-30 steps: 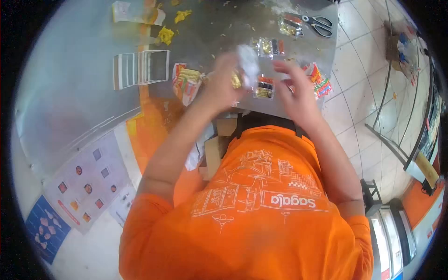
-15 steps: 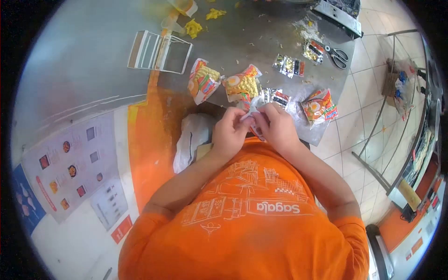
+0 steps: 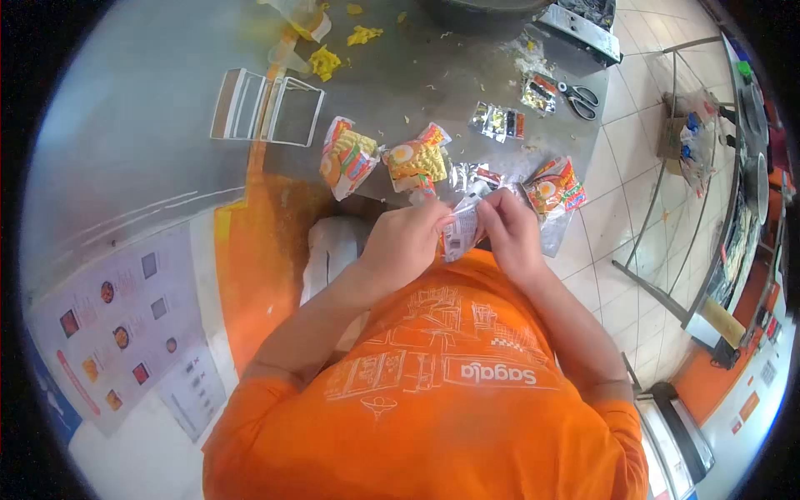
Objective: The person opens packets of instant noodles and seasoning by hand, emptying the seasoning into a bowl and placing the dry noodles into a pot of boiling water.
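Between my two hands, at the table's near edge, is an instant noodle packet (image 3: 457, 236) with its printed back facing up. My left hand (image 3: 406, 243) pinches its left side, and my right hand (image 3: 512, 231) pinches its upper right part. Just beyond my left hand lie an opened noodle packet (image 3: 417, 163) with the noodle block showing and, left of it, another opened packet (image 3: 348, 158). A third noodle packet (image 3: 555, 190) lies right of my right hand. Silvery seasoning sachets (image 3: 472, 177) lie just past my fingers, partly hidden.
More seasoning sachets (image 3: 497, 122) and black-handled scissors (image 3: 579, 100) lie farther back on the metal table (image 3: 400, 92). A white wire rack (image 3: 268, 108) stands at left, near yellow scraps (image 3: 325, 62). A dark pan (image 3: 487, 10) is at the far edge. A metal-framed rack (image 3: 658, 287) stands at right.
My hands have moved apart, and the packet between them is now spread wider, showing more of its printed back. The whole view has shifted slightly.
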